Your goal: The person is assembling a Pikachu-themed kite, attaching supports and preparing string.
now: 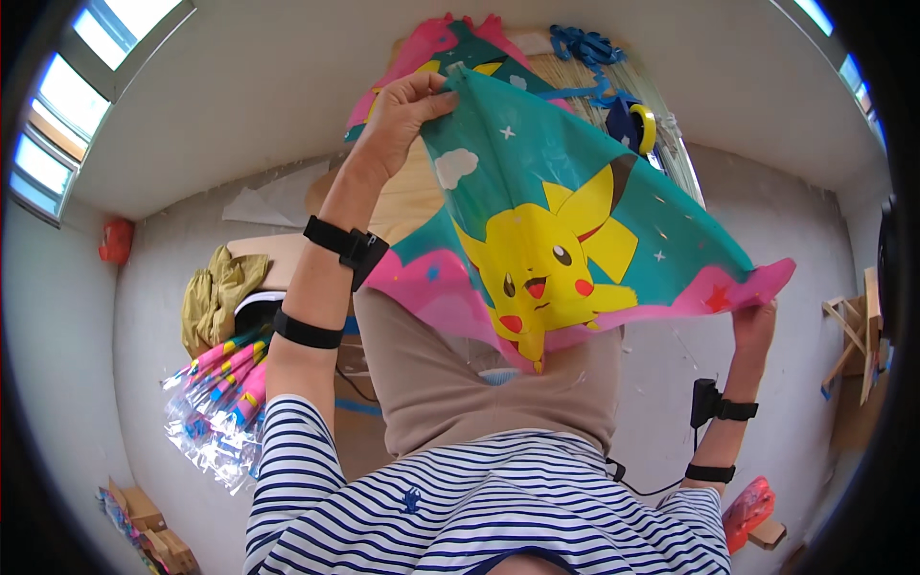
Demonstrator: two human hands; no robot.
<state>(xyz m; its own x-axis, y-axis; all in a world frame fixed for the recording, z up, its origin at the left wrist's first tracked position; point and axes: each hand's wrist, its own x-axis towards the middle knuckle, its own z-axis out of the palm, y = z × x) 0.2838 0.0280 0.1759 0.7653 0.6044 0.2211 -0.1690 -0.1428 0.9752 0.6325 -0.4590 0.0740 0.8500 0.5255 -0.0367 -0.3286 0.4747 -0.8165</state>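
A triangular kite [527,144] hangs spread in front of me. It is teal with a pink lower border, a white cloud and a yellow cartoon animal with long ears. My left hand [398,120] is raised, its thumb and fingers pinching the kite's top tip. At the right corner, my right hand [754,328] is closed on the pink edge, with most of its fingers hidden behind the sheet. The kite's lower middle hangs over my lap. Behind its tip, another kite [431,43] of the same pattern lies on the wooden table [402,206].
Thin rods [680,172] lie along the table's right side, by blue ribbon [585,46] and a yellow tape roll [648,129]. On my left are an olive cloth bundle [216,297] and several rolled kites in clear sleeves [216,402]. Wooden pieces [853,331] stand far right.
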